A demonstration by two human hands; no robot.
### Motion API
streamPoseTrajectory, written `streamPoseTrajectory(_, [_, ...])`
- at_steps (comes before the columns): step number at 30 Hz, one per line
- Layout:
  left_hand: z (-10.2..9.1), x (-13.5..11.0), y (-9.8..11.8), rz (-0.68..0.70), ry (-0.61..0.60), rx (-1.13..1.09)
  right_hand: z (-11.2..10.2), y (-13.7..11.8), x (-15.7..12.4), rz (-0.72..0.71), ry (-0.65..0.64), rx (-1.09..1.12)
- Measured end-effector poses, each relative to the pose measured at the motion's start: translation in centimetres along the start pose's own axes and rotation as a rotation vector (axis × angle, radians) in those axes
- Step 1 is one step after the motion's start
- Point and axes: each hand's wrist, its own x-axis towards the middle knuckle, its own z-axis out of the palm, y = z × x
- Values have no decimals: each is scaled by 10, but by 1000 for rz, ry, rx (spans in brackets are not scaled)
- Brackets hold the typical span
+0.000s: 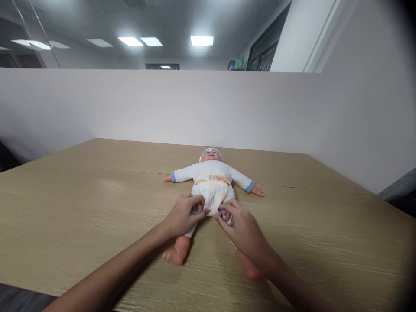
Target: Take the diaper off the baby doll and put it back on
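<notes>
A baby doll [212, 168] lies on its back, head away from me, arms spread out and legs toward me. It wears a white long-sleeved top with blue cuffs and a white cap with lettering. Around its hips is a white diaper [212, 190] with an orange and yellow patterned waistband. My left hand [188, 212] pinches the diaper's edge at the leg on the left. On the other leg side, my right hand [238, 221] has its fingers closed on the diaper near the crotch. My hands and forearms partly cover the doll's legs.
The doll rests on a wide wooden table [97, 208] with thin seams across it. A white partition [195, 108] rises behind the table's far edge, and a wall [364, 108] stands on the right. Dark floor [22, 299] shows at the lower left.
</notes>
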Motion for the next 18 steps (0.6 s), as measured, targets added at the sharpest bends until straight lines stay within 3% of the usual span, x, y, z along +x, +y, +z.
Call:
streamPoseTrajectory(9, [-2,-5,1,92,32,-40,0,-9,-8,-46,8,17])
streamPoseTrajectory(14, [-3,-3,1,110,7,-31,-1,-8,-6,17,-17,21])
streamPoseTrajectory(18, [1,-1,-2,42,52,-79,1,-4,0,110,31,124])
